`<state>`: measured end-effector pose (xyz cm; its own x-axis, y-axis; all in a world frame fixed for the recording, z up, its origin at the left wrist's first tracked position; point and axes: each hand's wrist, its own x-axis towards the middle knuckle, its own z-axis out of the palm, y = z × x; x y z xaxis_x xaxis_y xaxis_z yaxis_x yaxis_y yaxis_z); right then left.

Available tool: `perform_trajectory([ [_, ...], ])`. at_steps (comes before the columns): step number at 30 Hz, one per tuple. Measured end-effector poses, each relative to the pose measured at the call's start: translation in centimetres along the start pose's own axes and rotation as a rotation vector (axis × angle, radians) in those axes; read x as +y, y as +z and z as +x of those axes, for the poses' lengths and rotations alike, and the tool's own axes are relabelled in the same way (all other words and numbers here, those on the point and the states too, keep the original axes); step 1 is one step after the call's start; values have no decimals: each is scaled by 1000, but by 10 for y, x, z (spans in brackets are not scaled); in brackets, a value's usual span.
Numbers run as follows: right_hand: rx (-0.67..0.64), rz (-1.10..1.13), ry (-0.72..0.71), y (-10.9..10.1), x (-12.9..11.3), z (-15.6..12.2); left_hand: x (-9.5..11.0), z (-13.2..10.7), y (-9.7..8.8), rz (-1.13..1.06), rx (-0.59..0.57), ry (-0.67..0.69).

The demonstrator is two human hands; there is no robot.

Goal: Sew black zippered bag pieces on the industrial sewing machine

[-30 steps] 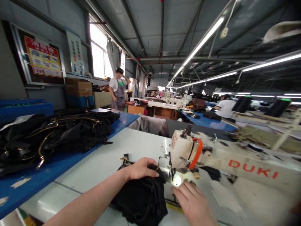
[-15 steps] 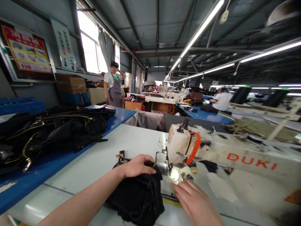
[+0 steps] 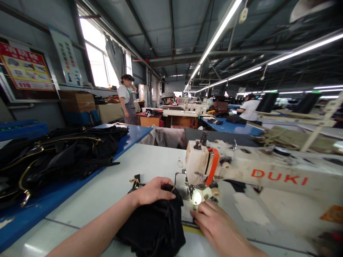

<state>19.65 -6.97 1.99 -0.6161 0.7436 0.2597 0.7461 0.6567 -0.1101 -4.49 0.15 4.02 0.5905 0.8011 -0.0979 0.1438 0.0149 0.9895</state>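
Note:
My left hand (image 3: 157, 191) is closed on a black fabric pouch (image 3: 154, 228), which hangs in folds over the front of the sewing machine table (image 3: 107, 192). A gold zipper end (image 3: 135, 181) sticks out at the pouch's upper left. Just right of the pouch, my right hand (image 3: 214, 221) rests by the needle area of the white sewing machine (image 3: 199, 162). Its thumb and fingers are drawn together in a pinch; what lies between them is too small to make out. A small lamp (image 3: 196, 197) glows beneath the machine head.
Left of the table, a heap of black pieces with gold zippers (image 3: 66, 150) lies on a blue table (image 3: 139, 135). A paper piece (image 3: 250, 207) lies under the machine arm. One person (image 3: 125, 100) stands near the window; another person (image 3: 249, 109) is at the back right.
The view has shifted slightly. My right hand's fingers have curled in from a flatter pose beside the needle area. My left hand keeps its hold on the pouch. The standing person's raised arm appears lower.

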Motion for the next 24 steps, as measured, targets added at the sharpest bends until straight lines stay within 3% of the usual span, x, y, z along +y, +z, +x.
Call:
perform_trajectory([
  [8,26,48,-40,8,10,-2,9,21,12,428,16,-58],
  [14,61,124,-21,11,11,-5,6,37,25,546,17,-114],
  [24,64,80,-26,16,15,-8,2,41,30,582,15,-144],
])
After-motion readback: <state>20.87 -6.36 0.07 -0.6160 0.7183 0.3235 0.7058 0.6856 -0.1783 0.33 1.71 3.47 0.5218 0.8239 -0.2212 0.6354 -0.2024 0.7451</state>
